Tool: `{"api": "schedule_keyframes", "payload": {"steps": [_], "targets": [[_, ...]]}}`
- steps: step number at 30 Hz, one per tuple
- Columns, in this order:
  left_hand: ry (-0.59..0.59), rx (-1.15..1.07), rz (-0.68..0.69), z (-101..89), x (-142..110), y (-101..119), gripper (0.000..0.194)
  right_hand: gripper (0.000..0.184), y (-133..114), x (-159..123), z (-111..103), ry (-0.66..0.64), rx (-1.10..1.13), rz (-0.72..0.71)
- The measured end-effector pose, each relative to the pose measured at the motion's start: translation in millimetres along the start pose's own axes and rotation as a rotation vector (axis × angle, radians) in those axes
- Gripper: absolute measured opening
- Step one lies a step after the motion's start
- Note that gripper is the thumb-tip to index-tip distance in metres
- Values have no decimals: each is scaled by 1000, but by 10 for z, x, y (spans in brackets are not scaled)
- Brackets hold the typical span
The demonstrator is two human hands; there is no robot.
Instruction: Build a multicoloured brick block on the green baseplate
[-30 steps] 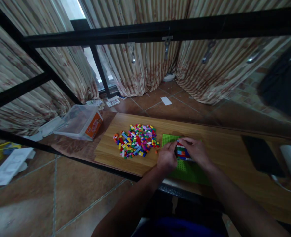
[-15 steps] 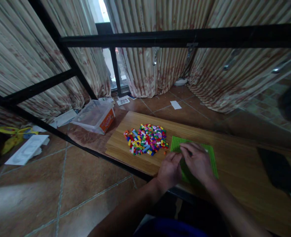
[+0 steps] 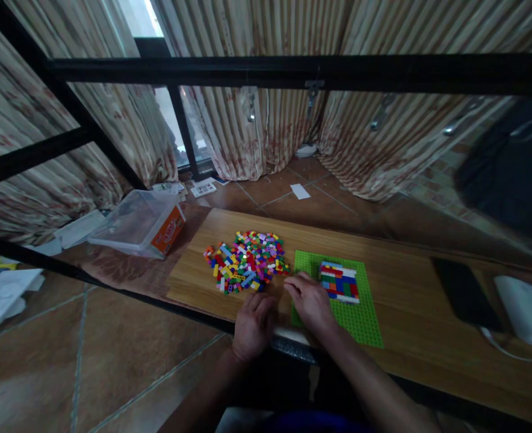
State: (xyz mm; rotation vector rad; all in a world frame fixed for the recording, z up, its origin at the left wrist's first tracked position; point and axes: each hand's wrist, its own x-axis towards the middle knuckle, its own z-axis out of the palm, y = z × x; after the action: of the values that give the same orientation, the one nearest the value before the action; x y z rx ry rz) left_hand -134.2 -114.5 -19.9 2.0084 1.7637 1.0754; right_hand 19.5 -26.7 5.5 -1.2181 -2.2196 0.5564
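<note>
A green studded baseplate [image 3: 368,319] lies on the wooden table, bearing a flat block of multicoloured toy bricks [image 3: 339,281] built in rows. My right hand [image 3: 312,304] is over the plate's left side, fingers bent and thumb drawn in as in a pinch; anything between the fingertips is too small to make out. Near the table's front edge, my left hand [image 3: 253,325] is curled just below a loose pile of toy bricks [image 3: 250,261]. Its fingers are closed, and what they may hold is hidden.
A clear plastic box [image 3: 135,222] with an orange label stands beyond the table's left end. On the right lie a dark flat object [image 3: 464,291] and a white device [image 3: 525,310] with a cable. A black metal bar [image 3: 266,72] crosses in front of curtains [image 3: 284,126].
Both hands have moved apart and left relative to the baseplate, uncovering the built brick block. The camera view has shifted right, bringing the white device into sight.
</note>
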Motion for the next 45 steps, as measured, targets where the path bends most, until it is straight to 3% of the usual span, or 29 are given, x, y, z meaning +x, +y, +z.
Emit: {"api": "schedule_keyframes", "payload": {"steps": [5, 9, 14, 24, 32, 37, 45], "targets": [[0, 59, 25, 29, -12, -22, 29, 25, 351, -65, -495, 200, 142, 113], [45, 78, 77, 56, -4, -35, 28, 30, 677, 8, -749, 206, 151, 259], [75, 109, 105, 81, -1, -37, 26, 28, 831, 91, -771, 166, 120, 243], [63, 145, 101, 85, -10, -42, 29, 24, 815, 194, -861, 6, 53, 202], [51, 142, 93, 87, -18, -45, 29, 18, 765, 418, -1007, -170, 27, 250], [56, 156, 95, 82, -11, -34, 28, 16, 803, 472, -1028, -241, 74, 372], [55, 160, 90, 75, 0, -19, 27, 28, 964, 370, -1019, -199, 211, 418]]}}
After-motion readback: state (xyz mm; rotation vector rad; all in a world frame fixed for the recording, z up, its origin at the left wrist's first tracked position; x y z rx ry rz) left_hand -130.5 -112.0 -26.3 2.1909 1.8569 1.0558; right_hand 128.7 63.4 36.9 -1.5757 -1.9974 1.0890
